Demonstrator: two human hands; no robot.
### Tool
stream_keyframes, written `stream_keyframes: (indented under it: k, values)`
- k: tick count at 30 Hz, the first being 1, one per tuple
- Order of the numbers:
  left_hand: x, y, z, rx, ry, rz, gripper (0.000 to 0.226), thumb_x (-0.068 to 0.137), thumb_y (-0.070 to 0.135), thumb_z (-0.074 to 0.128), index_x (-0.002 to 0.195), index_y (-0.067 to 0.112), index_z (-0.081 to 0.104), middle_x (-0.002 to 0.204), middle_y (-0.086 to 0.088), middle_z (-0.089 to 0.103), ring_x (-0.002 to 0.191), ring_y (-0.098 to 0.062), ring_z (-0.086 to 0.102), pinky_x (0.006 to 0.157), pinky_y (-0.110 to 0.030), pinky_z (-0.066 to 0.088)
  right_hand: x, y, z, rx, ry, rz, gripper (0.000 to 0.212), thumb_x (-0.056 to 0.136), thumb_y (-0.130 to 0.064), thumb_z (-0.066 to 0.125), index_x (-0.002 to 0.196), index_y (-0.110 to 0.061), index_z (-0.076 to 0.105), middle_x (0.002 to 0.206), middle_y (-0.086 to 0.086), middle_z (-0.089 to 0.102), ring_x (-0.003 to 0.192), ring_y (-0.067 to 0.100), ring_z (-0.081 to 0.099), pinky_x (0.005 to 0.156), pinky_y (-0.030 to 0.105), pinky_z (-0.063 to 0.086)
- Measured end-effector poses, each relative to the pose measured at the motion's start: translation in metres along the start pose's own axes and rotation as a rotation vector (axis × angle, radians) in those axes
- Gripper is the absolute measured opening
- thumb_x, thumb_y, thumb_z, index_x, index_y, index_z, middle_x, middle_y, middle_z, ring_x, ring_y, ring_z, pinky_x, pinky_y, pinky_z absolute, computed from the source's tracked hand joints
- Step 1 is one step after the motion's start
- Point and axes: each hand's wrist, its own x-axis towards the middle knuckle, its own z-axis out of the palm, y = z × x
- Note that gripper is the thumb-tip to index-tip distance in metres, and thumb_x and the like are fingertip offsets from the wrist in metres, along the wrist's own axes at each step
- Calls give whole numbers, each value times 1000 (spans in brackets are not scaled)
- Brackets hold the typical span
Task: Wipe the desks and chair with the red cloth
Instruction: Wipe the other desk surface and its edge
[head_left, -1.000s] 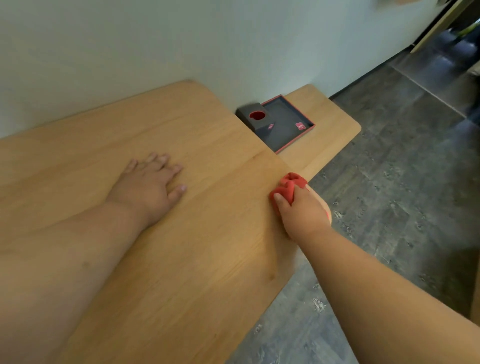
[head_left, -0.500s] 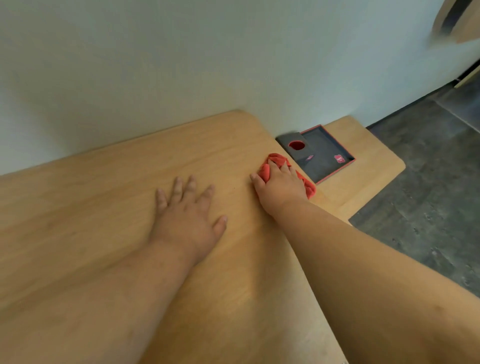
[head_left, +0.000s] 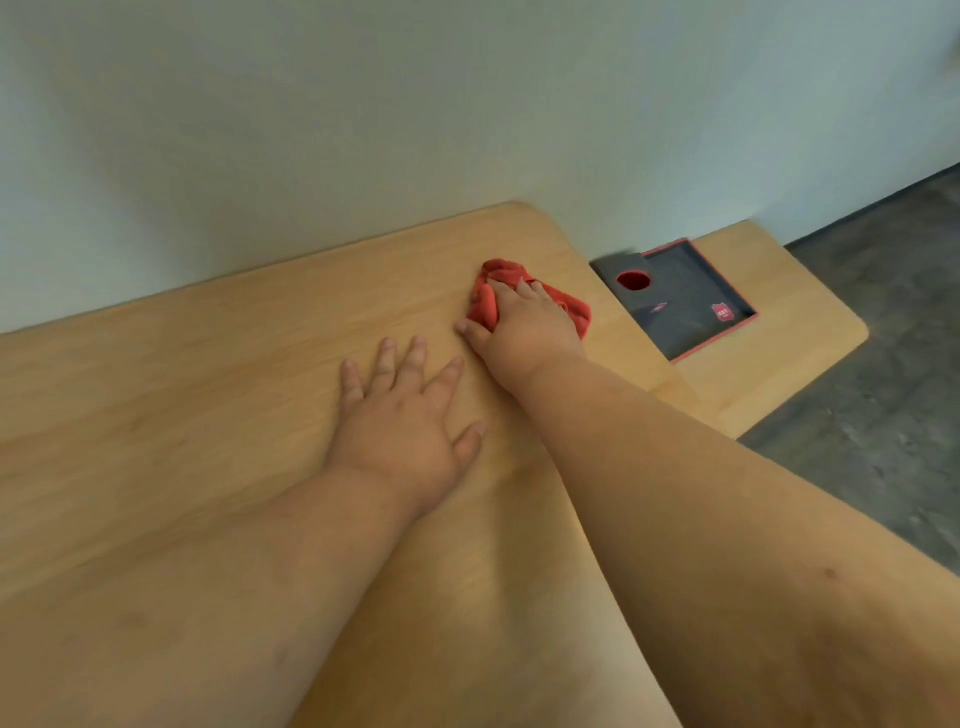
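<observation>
A bunched red cloth (head_left: 491, 304) lies on the large wooden desk (head_left: 182, 395), near its far right corner. My right hand (head_left: 524, 332) presses down on the cloth, fingers curled over it. My left hand (head_left: 402, 421) rests flat on the desk with fingers spread, just left of and nearer than the right hand. A smaller, lower wooden desk (head_left: 779, 364) adjoins on the right. No chair is in view.
A dark tray with a red rim (head_left: 696, 296) sits on the lower desk, with a grey block with a red hole (head_left: 631, 283) at its left end. A pale wall runs behind both desks. Grey floor (head_left: 883, 415) lies to the right.
My right hand has slid the cloth from the desk's right edge up and inward toward the far corner. My left hand has stayed flat on the desk.
</observation>
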Motion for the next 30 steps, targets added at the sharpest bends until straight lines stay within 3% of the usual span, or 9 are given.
stream_keyframes:
  k: [6,16,22,25,27,30]
  values:
    - [-2,0,1,56,13,-6,83,77,78,16,151,39,16,164,-4,10,149,-30,5,115,-61,5,-66,37,3,23,34,144,80,86,-74,39,152,-29,31,162,4,27,150,29,20,119,48,21]
    - [-4,2,-3,136,-50,0,82,80,77,9,152,37,12,165,-3,8,150,-31,6,115,-62,8,-198,129,5,22,60,340,78,87,-74,34,150,-29,32,160,5,32,148,33,22,117,51,25]
    - [-13,26,-18,213,-236,-26,63,97,55,13,154,29,6,164,-9,7,146,-40,14,111,-58,27,-277,162,6,68,19,431,70,93,-65,40,150,-25,33,157,7,35,148,31,20,118,47,23]
    - [-41,45,-23,235,-352,13,57,101,45,14,154,30,1,164,-10,2,146,-42,12,112,-56,27,-301,168,4,178,-23,487,66,95,-58,46,150,-23,35,158,4,31,148,28,17,119,45,21]
    - [-66,58,-27,241,-409,48,56,102,45,16,153,36,-2,165,-6,-4,148,-38,6,112,-57,26,-312,170,-4,270,-50,510,53,96,-47,53,141,-21,47,154,4,37,142,26,30,113,42,32]
    - [-101,76,-45,237,-555,204,58,102,48,23,154,35,1,164,-8,-8,149,-35,2,117,-51,19,-323,156,-30,486,-28,597,32,97,-35,53,128,-28,57,122,6,64,101,30,67,84,42,56]
